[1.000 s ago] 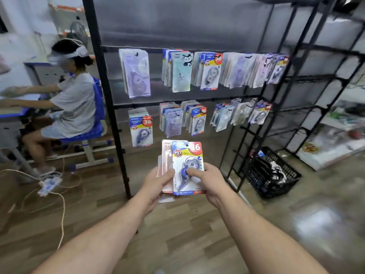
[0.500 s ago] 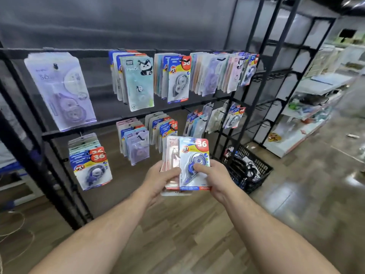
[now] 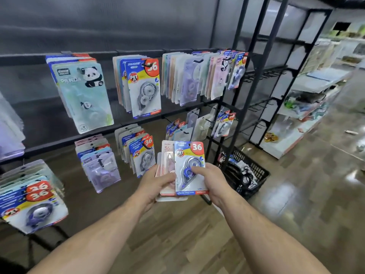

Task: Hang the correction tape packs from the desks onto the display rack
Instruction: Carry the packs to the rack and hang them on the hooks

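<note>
Covered, cropped, blurred
The blue correction tape pack [image 3: 189,165] covers most of the pink pack [image 3: 166,156] behind it; purple packs [image 3: 9,125] are cut by the left edge; the white shelves [image 3: 286,143] at right blur; the black basket [image 3: 258,182] holds contents that cannot be made out.

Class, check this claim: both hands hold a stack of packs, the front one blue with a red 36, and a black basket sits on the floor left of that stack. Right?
Wrong on one point: the head view shows the basket on the floor right of the stack, not left. The rest stands.
</note>
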`<action>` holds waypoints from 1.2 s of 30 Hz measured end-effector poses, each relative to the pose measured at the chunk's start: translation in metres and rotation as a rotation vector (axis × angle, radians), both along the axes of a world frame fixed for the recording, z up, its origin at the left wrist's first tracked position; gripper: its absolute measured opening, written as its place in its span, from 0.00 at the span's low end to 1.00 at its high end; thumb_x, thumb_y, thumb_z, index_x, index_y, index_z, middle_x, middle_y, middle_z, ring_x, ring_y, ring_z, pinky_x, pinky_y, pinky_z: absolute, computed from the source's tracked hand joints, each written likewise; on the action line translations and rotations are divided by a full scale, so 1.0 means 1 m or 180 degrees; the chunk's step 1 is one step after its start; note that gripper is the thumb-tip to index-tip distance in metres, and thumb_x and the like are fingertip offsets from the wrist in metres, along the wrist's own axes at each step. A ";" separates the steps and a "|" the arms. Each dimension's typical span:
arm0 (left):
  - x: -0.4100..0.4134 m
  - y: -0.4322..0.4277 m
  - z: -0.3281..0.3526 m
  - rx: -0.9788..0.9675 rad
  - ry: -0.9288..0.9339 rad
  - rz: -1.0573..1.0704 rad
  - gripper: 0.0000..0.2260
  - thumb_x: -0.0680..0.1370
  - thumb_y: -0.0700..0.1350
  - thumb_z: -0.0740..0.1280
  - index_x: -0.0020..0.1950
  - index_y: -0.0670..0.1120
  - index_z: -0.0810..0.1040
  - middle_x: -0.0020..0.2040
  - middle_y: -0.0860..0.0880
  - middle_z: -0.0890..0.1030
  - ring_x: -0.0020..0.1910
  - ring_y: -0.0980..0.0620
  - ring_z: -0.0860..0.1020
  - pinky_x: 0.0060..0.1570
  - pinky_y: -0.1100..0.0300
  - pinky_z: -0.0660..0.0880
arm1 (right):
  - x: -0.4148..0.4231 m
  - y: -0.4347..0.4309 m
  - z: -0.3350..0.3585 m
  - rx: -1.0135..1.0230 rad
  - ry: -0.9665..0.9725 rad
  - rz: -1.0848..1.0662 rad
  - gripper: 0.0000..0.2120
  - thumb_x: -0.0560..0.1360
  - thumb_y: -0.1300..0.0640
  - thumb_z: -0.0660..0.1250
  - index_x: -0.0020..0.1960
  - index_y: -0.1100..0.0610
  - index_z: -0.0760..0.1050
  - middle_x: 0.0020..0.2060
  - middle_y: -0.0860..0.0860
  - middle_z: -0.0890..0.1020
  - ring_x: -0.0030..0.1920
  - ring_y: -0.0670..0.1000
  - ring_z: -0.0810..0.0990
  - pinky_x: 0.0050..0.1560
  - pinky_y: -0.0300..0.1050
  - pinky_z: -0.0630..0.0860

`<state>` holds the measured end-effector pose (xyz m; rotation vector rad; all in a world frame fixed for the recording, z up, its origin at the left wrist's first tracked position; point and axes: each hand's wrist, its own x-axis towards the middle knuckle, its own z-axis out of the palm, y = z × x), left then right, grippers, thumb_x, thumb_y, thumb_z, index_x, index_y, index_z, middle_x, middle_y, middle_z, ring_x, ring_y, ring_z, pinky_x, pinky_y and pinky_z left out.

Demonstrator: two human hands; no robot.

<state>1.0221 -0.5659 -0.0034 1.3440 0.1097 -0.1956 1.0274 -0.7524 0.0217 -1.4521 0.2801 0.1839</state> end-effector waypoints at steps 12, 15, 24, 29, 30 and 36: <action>0.067 -0.083 -0.003 0.0332 -0.0031 0.1027 0.30 0.59 0.50 0.79 0.59 0.43 0.81 0.51 0.42 0.87 0.51 0.40 0.86 0.54 0.45 0.82 | 0.136 -0.085 0.003 -0.0085 -0.0149 0.0933 0.06 0.71 0.66 0.72 0.46 0.59 0.82 0.43 0.57 0.88 0.43 0.57 0.86 0.54 0.58 0.81; 0.060 -0.082 -0.008 0.0297 0.0025 0.1442 0.23 0.65 0.45 0.78 0.59 0.45 0.82 0.51 0.43 0.87 0.50 0.42 0.86 0.50 0.50 0.82 | 0.158 -0.090 0.001 -0.0220 -0.0137 0.1196 0.07 0.73 0.69 0.69 0.43 0.59 0.81 0.38 0.54 0.87 0.37 0.54 0.85 0.45 0.48 0.80; 0.043 -0.072 -0.010 0.0315 0.0115 0.2202 0.19 0.69 0.41 0.78 0.59 0.45 0.83 0.50 0.44 0.88 0.51 0.42 0.86 0.52 0.50 0.82 | 0.182 -0.075 -0.032 -0.0519 -0.0068 0.1345 0.06 0.71 0.66 0.70 0.46 0.61 0.84 0.40 0.55 0.87 0.40 0.55 0.85 0.43 0.47 0.80; 0.047 -0.072 -0.013 0.0305 0.0167 0.2172 0.22 0.63 0.45 0.76 0.58 0.47 0.83 0.50 0.45 0.88 0.51 0.43 0.86 0.54 0.47 0.82 | 0.186 -0.076 -0.040 -0.0501 -0.0036 0.1077 0.06 0.73 0.65 0.70 0.49 0.59 0.83 0.44 0.55 0.88 0.41 0.52 0.85 0.42 0.44 0.79; 0.049 -0.072 -0.013 0.0287 0.0167 0.2140 0.22 0.64 0.44 0.76 0.57 0.47 0.83 0.50 0.45 0.88 0.51 0.43 0.86 0.54 0.48 0.82 | 0.186 -0.077 -0.041 -0.0538 -0.0034 0.1056 0.06 0.73 0.64 0.70 0.48 0.58 0.83 0.44 0.55 0.88 0.41 0.53 0.85 0.43 0.45 0.79; 0.058 -0.070 -0.013 0.0309 0.0196 0.1852 0.22 0.66 0.44 0.76 0.60 0.45 0.82 0.51 0.44 0.88 0.51 0.42 0.86 0.55 0.45 0.82 | 0.184 -0.071 -0.045 -0.0635 -0.0014 0.1191 0.09 0.74 0.61 0.71 0.53 0.59 0.82 0.46 0.53 0.88 0.46 0.54 0.88 0.47 0.50 0.84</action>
